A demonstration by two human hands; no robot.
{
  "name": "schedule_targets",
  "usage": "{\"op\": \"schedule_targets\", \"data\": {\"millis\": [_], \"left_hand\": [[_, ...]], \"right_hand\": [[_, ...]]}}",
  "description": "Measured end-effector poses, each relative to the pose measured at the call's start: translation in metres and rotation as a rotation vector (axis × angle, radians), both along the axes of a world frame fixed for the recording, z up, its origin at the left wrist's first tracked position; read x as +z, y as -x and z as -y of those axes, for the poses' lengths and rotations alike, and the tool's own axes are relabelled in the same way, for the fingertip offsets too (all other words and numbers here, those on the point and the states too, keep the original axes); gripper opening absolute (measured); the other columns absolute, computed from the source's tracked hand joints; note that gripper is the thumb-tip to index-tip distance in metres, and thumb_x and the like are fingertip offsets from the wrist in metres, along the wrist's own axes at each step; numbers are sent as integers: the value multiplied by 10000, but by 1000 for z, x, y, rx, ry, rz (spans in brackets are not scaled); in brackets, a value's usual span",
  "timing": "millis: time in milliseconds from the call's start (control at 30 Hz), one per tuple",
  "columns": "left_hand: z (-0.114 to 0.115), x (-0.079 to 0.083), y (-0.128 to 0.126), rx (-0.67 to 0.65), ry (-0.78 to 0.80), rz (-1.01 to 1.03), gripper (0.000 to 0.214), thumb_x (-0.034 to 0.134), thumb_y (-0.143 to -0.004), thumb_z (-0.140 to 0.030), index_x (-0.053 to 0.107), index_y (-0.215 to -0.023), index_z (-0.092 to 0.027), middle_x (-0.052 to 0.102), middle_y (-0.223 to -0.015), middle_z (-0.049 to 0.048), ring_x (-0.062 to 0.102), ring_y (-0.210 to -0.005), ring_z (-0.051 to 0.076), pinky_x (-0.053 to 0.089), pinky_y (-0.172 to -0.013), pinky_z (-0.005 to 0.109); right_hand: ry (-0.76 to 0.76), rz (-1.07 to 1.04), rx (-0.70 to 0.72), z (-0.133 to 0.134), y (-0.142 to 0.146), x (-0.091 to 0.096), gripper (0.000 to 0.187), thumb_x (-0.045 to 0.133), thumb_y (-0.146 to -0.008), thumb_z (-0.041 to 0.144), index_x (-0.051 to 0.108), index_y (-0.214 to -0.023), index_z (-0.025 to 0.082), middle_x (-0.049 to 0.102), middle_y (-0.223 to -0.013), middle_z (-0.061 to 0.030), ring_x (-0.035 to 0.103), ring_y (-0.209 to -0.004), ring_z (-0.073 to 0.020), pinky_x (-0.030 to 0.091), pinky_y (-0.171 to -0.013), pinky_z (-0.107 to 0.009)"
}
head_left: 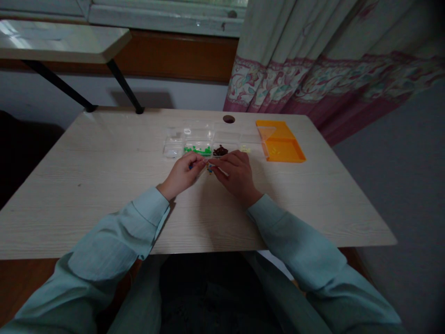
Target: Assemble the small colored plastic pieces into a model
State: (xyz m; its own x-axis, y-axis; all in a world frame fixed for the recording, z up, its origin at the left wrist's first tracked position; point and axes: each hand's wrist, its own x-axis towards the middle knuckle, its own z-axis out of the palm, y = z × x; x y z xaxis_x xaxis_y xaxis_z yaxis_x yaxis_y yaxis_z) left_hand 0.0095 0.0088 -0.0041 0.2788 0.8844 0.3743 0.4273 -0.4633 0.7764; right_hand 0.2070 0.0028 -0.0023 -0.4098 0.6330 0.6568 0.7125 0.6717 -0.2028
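My left hand (185,173) and my right hand (237,175) meet above the middle of the table, fingertips almost touching. Between them hangs a short string of small coloured beads (209,168), with blue and orange showing; the thread itself is too fine to make out. The left thumb and forefinger are pinched together at its end. Closed in a pinch too, the right fingers meet the string from the other side. Just beyond the hands lie green beads (198,150), dark brown beads (220,150) and pale yellow beads (245,149), each in a clear plastic box.
A clear box (173,150) stands at the left end of the row, lid raised. To the right, an orange open case (285,147) holds a few yellow pieces. The pale wooden table (104,185) has a round hole (228,119) near its back edge. A raised shelf (62,41) stands back left.
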Motion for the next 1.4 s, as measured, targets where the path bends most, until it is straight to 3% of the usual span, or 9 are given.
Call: {"op": "schedule_targets", "data": {"millis": [233, 800, 1067, 1400], "left_hand": [[0, -1, -1, -10, 53, 42, 312, 493, -933, -447, 608, -828, -176, 610, -809, 30, 560, -774, 147, 461, -733, 293], [1, 0, -1, 45, -16, 29, 365, 490, -920, -500, 633, -798, -187, 574, -752, 19, 529, -738, 149, 430, -689, 285], [-1, -2, 1, 38, -46, 11, 316, 502, -926, -434, 646, -805, -180, 585, -769, 25, 536, -761, 151, 437, -711, 286], [-2, -4, 7, 64, -92, -18, 299, 503, -933, -418, 695, -893, -192, 621, -804, 43, 562, -797, 161, 458, -731, 295]], "right_hand": [[-1, -15, -5, 2, 6, 2, 199, 558, -926, 340, 728, -1018, 294, 709, -877, -34, 573, -884, -193, 386, -834, -361], [-65, 21, 4, 3, 6, 1, 209, 532, -942, 308, 713, -1047, 313, 708, -873, -20, 565, -891, -191, 363, -842, -374], [-48, 10, -1, 1, 3, -1, 196, 540, -936, 321, 716, -1017, 294, 699, -884, -34, 562, -897, -196, 352, -848, -374], [-69, -128, -228, -13, -29, 13, 237, 508, -941, 376, 723, -946, 278, 677, -833, -38, 581, -859, -203, 391, -857, -399]]}}
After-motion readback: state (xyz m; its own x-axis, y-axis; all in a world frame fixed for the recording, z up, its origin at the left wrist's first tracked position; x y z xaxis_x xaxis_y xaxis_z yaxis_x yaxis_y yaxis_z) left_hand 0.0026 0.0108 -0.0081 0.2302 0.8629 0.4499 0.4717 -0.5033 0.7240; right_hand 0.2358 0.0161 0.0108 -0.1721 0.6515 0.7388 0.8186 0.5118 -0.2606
